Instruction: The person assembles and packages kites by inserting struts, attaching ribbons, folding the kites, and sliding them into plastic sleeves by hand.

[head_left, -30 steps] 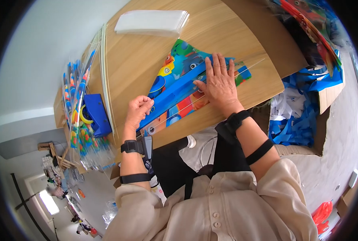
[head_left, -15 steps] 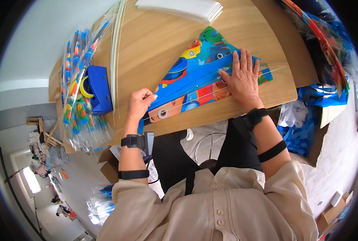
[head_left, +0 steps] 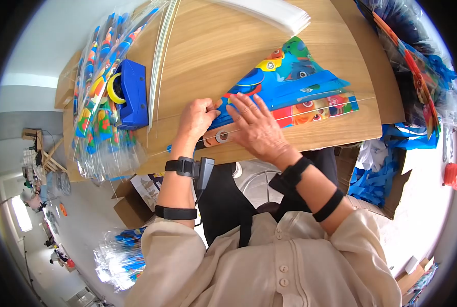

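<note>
A folded kite (head_left: 289, 77) of thin printed sheet, blue with colourful cartoon figures, lies on the wooden table in front of me. A thin white rod (head_left: 326, 107) runs along its near edge strip. At the kite's left end, my left hand (head_left: 195, 120) is closed, thumb against fingers, on the sheet's edge. My right hand (head_left: 259, 132) lies open and flat on the left part of the kite, fingers stretched away from me. Its palm covers part of the rod and the printed strip.
A blue tape dispenser (head_left: 135, 94) with yellow tape stands at the left, beside clear-wrapped printed bundles (head_left: 98, 102). Long thin rods (head_left: 159, 56) lie next to it. White sheets (head_left: 277, 15) are stacked at the back. An open cardboard box (head_left: 398, 192) with blue strips sits right of the table.
My right hand has slid left along the kite, from its right part to near my left hand. The left hand stays at the kite's left end. The whole view has shifted slightly.
</note>
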Demonstrator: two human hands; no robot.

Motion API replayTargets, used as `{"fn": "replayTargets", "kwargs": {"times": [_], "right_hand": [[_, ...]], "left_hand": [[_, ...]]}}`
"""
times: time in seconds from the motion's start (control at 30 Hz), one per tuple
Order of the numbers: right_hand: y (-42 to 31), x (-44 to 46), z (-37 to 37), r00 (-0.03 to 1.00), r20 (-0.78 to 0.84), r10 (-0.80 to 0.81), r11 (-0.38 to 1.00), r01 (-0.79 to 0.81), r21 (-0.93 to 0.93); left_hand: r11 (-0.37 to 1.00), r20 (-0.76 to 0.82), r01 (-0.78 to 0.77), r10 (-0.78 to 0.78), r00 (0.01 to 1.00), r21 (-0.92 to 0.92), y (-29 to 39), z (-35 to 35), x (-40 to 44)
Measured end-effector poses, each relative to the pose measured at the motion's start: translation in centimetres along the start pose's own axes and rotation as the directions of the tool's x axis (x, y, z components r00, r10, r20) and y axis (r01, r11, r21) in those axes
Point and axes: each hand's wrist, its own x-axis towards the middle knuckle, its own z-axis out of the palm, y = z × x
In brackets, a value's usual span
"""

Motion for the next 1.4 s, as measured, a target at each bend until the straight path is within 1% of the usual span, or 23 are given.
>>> {"fn": "replayTargets", "kwargs": {"times": [0.07,0.1,0.23,0.3,0.33,0.4,0.47,0.57,0.6,0.67,0.7,0.73,0.77,0.8,0.9,0.97,1.1,1.17,1.23,1.3,1.33,1.37,1.4], "right_hand": [[-0.9,-0.2,1.8,0.996,0.040,0.083,0.997,-0.083,-0.005],[-0.9,-0.5,1.9,0.997,0.049,0.066,0.997,-0.064,-0.047],[-0.7,-0.4,2.3,0.996,0.046,0.081,0.996,-0.079,-0.041],[-0.9,-0.5,2.2,0.995,0.054,0.083,0.995,-0.080,-0.056],[-0.9,-0.5,2.2,0.995,0.055,0.085,0.995,-0.082,-0.054],[-0.9,-0.5,2.3,0.996,0.047,0.081,0.996,-0.079,-0.046],[-0.7,-0.5,2.4,0.996,0.042,0.076,0.997,-0.074,-0.038],[-0.6,-0.6,2.5,0.997,0.040,0.066,0.998,-0.065,-0.024],[-0.6,-0.7,2.5,0.997,0.044,0.056,0.998,-0.055,-0.019],[-0.1,-0.8,2.6,0.998,0.029,0.050,0.999,-0.049,-0.017],[0.0,-0.9,2.7,0.999,0.018,0.034,0.999,-0.033,-0.018],[0.2,-1.1,2.6,0.999,0.016,0.036,0.999,-0.036,-0.015],[0.3,-1.1,2.2,0.999,-0.020,0.032,0.995,-0.030,0.093],[0.3,-1.0,1.9,0.998,-0.056,0.032,0.980,-0.020,0.198],[0.1,-0.9,1.7,0.995,-0.077,0.058,0.976,-0.041,0.213],[-0.4,-0.6,1.6,0.996,-0.068,0.058,0.981,-0.044,0.187],[-1.3,-0.1,1.9,0.994,-0.069,0.079,0.985,-0.067,0.157],[-1.6,0.2,2.0,0.991,-0.088,0.100,0.982,-0.084,0.171],[-1.6,0.3,1.9,0.987,-0.104,0.126,0.978,-0.106,0.181],[-1.4,0.2,1.5,0.982,-0.034,0.187,0.974,-0.180,0.135],[-1.0,0.1,1.2,0.981,-0.034,0.189,0.974,-0.183,0.130],[-0.3,-0.3,0.8,0.969,-0.073,0.237,0.970,-0.232,0.066],[0.5,-0.7,0.2,0.954,-0.113,0.279,0.960,-0.281,0.003]], "left_hand": [[0.999,0.004,-0.007,0.008,1.000,-0.034,-0.1,0.0,-0.1],[0.999,0.011,0.016,-0.016,1.000,-0.049,0.1,-0.2,-0.3],[1.000,0.006,0.018,-0.017,1.000,-0.024,-1.0,-1.1,0.4],[0.977,0.069,0.090,-0.078,0.995,-0.195,-0.8,-1.6,0.7],[0.977,0.071,0.091,-0.079,0.994,-0.193,-0.5,-1.4,0.9],[0.952,0.034,0.004,0.007,0.999,-0.306,1.2,-0.7,1.3],[0.966,0.032,-0.007,0.016,0.999,-0.258,1.6,0.5,1.9],[0.966,0.049,0.127,-0.119,0.992,-0.224,1.9,2.0,2.2],[0.968,0.055,0.126,-0.117,0.992,-0.219,2.1,2.1,2.1],[0.940,0.044,0.196,-0.192,0.980,-0.281,2.4,2.2,1.9],[0.941,0.047,0.198,-0.192,0.980,-0.276,2.4,2.2,2.0],[0.968,0.039,0.182,-0.178,0.983,-0.170,2.3,2.0,2.1],[0.985,0.030,0.164,-0.163,0.986,-0.062,2.3,1.8,2.3],[0.985,0.029,0.163,-0.162,0.986,-0.058,2.3,1.7,2.3],[0.986,0.018,0.158,-0.157,0.987,-0.050,1.9,1.6,2.4],[0.961,0.079,0.205,-0.193,0.978,-0.183,2.1,1.3,2.4],[0.926,0.080,0.296,-0.285,0.955,-0.236,3.8,0.3,1.6],[0.902,0.180,0.335,-0.294,0.939,-0.273,3.8,-0.2,1.9],[0.914,0.164,0.300,-0.264,0.951,-0.271,1.6,0.7,2.9],[0.925,0.150,0.265,-0.231,0.961,-0.273,3.2,0.5,2.7],[0.904,0.139,0.326,-0.297,0.945,-0.278,3.9,0.4,2.2],[0.878,0.129,0.384,-0.362,0.923,-0.284,5.0,0.1,1.7],[0.878,0.131,0.382,-0.360,0.924,-0.288,4.7,0.1,1.7]]}}
